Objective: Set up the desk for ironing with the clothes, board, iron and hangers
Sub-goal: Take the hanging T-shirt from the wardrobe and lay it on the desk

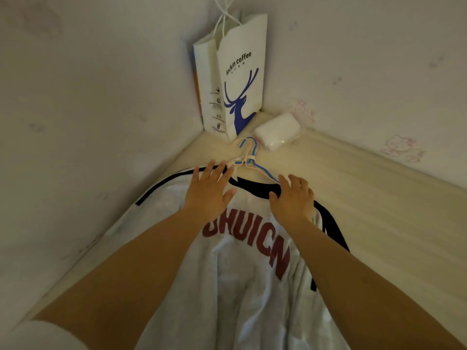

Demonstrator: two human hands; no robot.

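From where I stand, the pale desk (366,198) runs into the corner between two marked walls, and a white shirt (240,286) with black trim and dark red letters lies spread across it, reaching from the near edge up toward the corner.

On the left, the left hand (208,192) lies flat on the upper part of the shirt, palm down, fingers stretched out and a little apart, gripping nothing. Its fingertips reach the black edging at the top of the garment, just short of the hangers.

Those hangers (246,157), a small bunch of thin blue, pink and white ones, lie on the desk just past the shirt's collar, between the two hands and a little beyond them, their hooks pointing toward the corner. One blue arm of a hanger runs down to the right, toward the right hand's fingertips.

To the right, the right hand (293,198) rests on the shirt at the black collar band, fingers loosely curled and the thumb set on the fabric. I cannot tell whether it pinches the cloth or only presses on it.

In the corner behind the hangers stands a white paper bag (237,79) with a blue deer and the words "luckin coffee", upright against the wall, its cord handles rising above it. What is inside it cannot be seen. Just right of the bag, against the wall, lies a small white soft pack (278,131), close to the hanger hooks.
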